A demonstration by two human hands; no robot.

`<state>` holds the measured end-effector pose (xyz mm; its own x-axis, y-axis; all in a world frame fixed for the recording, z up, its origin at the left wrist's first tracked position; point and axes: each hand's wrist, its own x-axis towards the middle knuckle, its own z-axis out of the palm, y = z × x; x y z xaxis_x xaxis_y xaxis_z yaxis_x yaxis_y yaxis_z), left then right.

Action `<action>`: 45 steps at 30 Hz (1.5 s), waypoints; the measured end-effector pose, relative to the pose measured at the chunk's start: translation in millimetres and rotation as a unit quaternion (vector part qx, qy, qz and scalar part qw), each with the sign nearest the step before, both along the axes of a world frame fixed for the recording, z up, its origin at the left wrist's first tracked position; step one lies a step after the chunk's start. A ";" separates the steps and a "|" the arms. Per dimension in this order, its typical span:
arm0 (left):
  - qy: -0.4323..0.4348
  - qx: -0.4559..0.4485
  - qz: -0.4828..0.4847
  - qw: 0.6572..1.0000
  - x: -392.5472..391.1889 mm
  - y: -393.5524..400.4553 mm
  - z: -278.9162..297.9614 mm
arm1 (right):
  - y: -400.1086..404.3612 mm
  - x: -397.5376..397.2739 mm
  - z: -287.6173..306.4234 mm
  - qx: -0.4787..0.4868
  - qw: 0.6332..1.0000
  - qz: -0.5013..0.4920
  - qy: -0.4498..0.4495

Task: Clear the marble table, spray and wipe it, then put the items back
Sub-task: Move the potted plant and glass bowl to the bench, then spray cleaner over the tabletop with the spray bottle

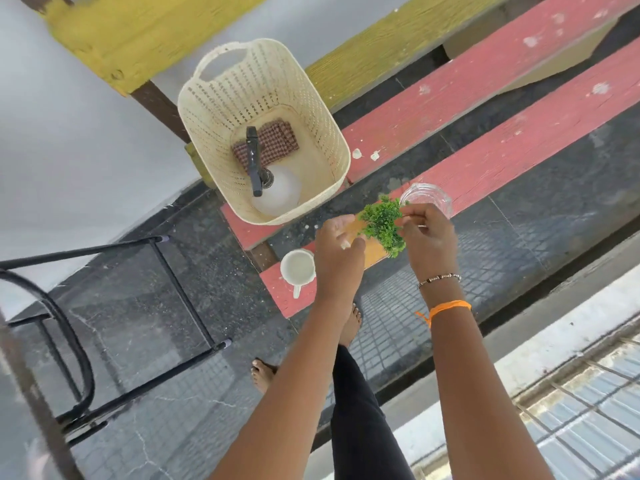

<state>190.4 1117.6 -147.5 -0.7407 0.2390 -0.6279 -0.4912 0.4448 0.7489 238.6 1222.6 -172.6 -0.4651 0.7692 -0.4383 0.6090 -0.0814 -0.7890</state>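
Note:
A small green artificial plant [382, 223] is held over the red bench [485, 157]. My right hand [427, 237] pinches the plant from the right side. My left hand [341, 247] grips something orange-tan [374, 249] under the plant; what it is stays partly hidden. Just behind the plant a clear ribbed glass bowl [427, 197] sits on the bench. A white cup [298, 268] stands on the bench's near plank, left of my left hand. A cream plastic basket [263, 133] on the bench holds a white spray bottle [275, 192] with a dark trigger and a brown checked cloth [273, 142].
A black metal chair frame [104, 306] stands at the left on the dark tiled floor. A yellow wooden plank [138, 39] runs behind the bench. My bare feet [265, 374] are below the bench. A pale ledge with a metal grille [571, 393] lies at the lower right.

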 end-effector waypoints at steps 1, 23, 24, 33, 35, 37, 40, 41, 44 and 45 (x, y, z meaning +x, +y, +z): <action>-0.002 0.005 0.017 1.000 0.1 -5.2 2.6 | -1.4 -7.3 6.4 0.009 1.000 0.011 0.020; 0.000 -0.030 0.221 0.975 -55.5 -132.1 43.0 | -78.9 -183.7 -21.4 -0.005 0.922 0.387 -0.002; 0.002 -0.026 0.225 0.974 -55.5 -136.0 45.0 | -81.3 -182.5 -20.4 0.009 0.923 0.385 0.009; 0.057 0.014 0.252 0.966 -45.2 -197.4 90.1 | -140.3 -162.1 62.2 0.117 0.913 0.326 0.217; 0.072 0.026 0.261 0.962 -37.4 -220.7 104.9 | -167.5 -150.6 90.9 0.133 0.888 0.351 0.267; 0.088 0.040 0.273 0.957 -26.9 -247.3 121.6 | -198.3 -135.4 117.8 0.142 0.864 0.382 0.298; 0.114 0.051 0.293 0.948 -8.3 -291.0 145.2 | -244.2 -113.3 153.0 0.165 0.844 0.390 0.330; 0.120 0.055 0.304 0.943 -0.1 -309.0 153.1 | -262.7 -105.8 164.4 0.163 0.841 0.393 0.336; 0.146 0.072 0.342 0.926 27.3 -371.7 177.1 | -331.9 -78.0 193.5 0.121 0.819 0.446 0.340; 0.161 0.075 0.355 0.918 35.6 -393.7 184.0 | -356.0 -68.6 199.8 0.105 0.812 0.465 0.337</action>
